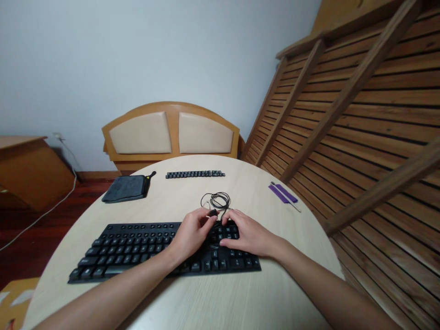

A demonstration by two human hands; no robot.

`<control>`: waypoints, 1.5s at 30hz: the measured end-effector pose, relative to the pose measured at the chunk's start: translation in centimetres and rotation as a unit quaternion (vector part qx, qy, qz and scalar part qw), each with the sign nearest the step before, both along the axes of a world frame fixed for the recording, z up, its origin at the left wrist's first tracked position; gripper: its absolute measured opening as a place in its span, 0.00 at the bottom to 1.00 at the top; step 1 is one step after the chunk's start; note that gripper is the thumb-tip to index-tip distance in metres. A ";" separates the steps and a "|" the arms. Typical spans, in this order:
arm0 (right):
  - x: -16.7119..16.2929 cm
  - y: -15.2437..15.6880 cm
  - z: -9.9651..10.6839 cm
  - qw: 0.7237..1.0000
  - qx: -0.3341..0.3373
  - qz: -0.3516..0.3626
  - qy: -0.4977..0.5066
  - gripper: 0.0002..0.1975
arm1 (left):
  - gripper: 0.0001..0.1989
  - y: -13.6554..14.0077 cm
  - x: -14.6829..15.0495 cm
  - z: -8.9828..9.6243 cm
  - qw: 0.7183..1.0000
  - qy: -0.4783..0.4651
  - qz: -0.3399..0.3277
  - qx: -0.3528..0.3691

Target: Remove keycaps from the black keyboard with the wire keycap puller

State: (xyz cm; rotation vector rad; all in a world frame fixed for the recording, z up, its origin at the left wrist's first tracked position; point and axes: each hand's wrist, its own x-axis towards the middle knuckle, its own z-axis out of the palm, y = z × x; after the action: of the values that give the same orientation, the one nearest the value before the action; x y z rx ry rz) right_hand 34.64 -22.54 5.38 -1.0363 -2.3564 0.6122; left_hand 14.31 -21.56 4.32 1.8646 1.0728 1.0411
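Head view: keyboard (130,250) beneath hands (190,233) (248,233), coiled cable (220,199) beyond.

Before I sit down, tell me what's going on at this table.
A person's left hand pinches a small black piece, too small to identify, above the computer keyboard. Their right hand is spread over the number pad. A black cable lies coiled just beyond the hands, and loose keycaps sit farther back on the round table.

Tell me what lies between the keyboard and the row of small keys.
In the head view, a coiled black cable lies between the keyboard and the row of small keys, just beyond the left hand and right hand.
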 end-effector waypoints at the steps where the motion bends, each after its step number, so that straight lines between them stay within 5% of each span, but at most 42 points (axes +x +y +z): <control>1: -0.1 0.1 -0.1 1.000 0.002 -0.002 0.001 0.17 | 0.12 0.0 0.0 -0.3 1.000 0.001 0.004 0.005; 10: -0.4 0.3 -0.5 0.999 0.037 0.001 -0.014 0.09 | 0.13 0.2 -0.2 -1.0 0.995 -0.064 -0.024 -0.077; 16: -0.9 0.5 -1.3 0.998 0.053 -0.021 -0.008 0.08 | 0.21 0.8 -0.3 -1.6 0.960 -0.179 0.000 -0.213; 22: -1.3 0.4 -1.8 0.996 0.060 -0.060 -0.014 0.06 | 0.24 0.7 -0.2 -1.2 0.940 -0.223 0.011 -0.257; 36: -1.2 0.6 -2.1 0.996 0.087 -0.032 0.014 0.05 | 0.20 0.7 -0.4 -1.0 0.924 -0.265 0.033 -0.275; 45: 0.2 3.1 -0.7 0.987 0.097 -0.113 0.068 0.05 | 0.16 0.6 0.0 -0.8 0.953 -0.227 0.023 -0.197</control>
State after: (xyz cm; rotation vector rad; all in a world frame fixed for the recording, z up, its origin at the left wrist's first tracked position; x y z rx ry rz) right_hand 34.87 -19.48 4.68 -1.1144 -2.0954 0.3501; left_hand 14.29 -20.96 3.56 1.2111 0.9623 1.1173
